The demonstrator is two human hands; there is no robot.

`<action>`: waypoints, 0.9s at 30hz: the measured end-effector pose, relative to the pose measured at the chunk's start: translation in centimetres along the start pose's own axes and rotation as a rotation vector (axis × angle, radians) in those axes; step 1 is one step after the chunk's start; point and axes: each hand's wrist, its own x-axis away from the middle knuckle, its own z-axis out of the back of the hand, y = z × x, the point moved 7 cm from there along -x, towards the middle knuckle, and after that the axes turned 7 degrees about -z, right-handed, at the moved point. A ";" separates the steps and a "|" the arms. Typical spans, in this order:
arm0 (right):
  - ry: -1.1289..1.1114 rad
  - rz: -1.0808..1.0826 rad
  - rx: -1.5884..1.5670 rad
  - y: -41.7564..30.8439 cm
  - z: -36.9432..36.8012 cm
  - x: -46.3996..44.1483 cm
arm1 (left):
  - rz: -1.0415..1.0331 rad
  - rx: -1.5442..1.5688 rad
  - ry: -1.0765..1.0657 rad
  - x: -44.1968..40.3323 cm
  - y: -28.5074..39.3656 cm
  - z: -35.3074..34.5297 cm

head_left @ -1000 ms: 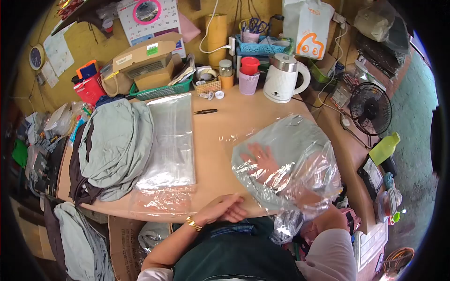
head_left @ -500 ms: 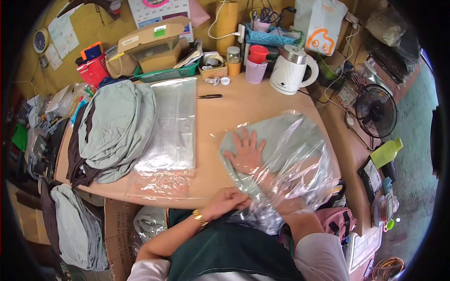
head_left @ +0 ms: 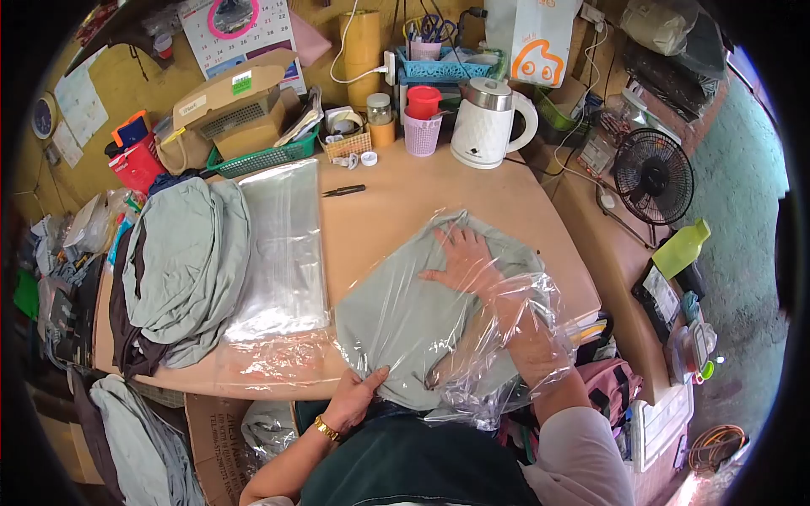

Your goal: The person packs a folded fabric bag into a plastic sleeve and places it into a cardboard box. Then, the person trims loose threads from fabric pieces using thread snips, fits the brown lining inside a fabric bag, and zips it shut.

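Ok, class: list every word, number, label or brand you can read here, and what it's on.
"22", "28", "29": among the dates on the wall calendar.
"ZHEJ...": the upright cardboard box; the rest is unclear.
"TEL": same box; its digits are blurred.
Too small or blurred: the green label, the kettle's mark, lettering on the white bag.

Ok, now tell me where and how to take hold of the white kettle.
Probably best by its handle, coming from the right: the white kettle stands upright, and the handle loops out on that side with an open gap to reach through. The left side looks more awkward, with the purple cup standing close by.
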 end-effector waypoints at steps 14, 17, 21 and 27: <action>-0.321 -0.323 -0.040 1.9 -5.0 -1.2 | 0.159 0.099 -0.041 0.6 -0.1 -1.2; -0.318 -0.459 -0.012 2.4 -4.9 -2.1 | 0.162 0.050 -0.209 0.9 -1.2 -0.5; -0.225 -0.468 0.052 3.1 -5.6 -2.1 | -0.210 0.088 0.114 -0.4 5.1 0.4; -0.220 -0.393 0.064 3.6 -5.4 -2.4 | -0.123 0.258 0.203 -7.2 6.9 2.2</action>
